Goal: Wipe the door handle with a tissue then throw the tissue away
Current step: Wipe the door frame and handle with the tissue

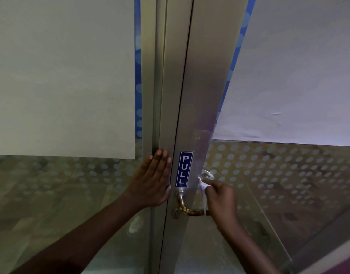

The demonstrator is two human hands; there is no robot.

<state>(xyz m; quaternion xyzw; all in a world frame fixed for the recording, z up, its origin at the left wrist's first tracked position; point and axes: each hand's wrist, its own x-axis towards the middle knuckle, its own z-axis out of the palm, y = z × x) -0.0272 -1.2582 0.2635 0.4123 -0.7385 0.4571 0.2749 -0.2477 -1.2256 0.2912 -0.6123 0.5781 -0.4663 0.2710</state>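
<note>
The left hand (153, 179) lies flat on the metal door frame (166, 95), with its fingers straight, close together and holding nothing. The fingertips point up, and the thumb sits low, right at the dark crack between the frame and the door (201, 95). Just past the fingers, on the right, is a blue sticker (184, 169) with the word PULL in white letters going down. The right hand (221, 202) is curled tight around a white tissue (203, 191). The tissue is bunched up, with one bit poking out above the fingers and a thin bit hanging down below them. That hanging bit touches the door handle (187, 207), which is brown and gold and curves out from a round silver knob just under the sticker, then bends toward the right hand. The far end of the handle is hidden behind the tissue and the fingers, so I cannot tell if the fingers wrap the handle too. A small silver plate (176, 212) sits at the bottom left of the handle. Above the right fingers something clear and shiny (207, 174) shows on the glass, but it is too blurry to name. Both glass panes have rows of pale dots (278, 175). Big sheets of paper (61, 76) cover the glass above both hands.
</note>
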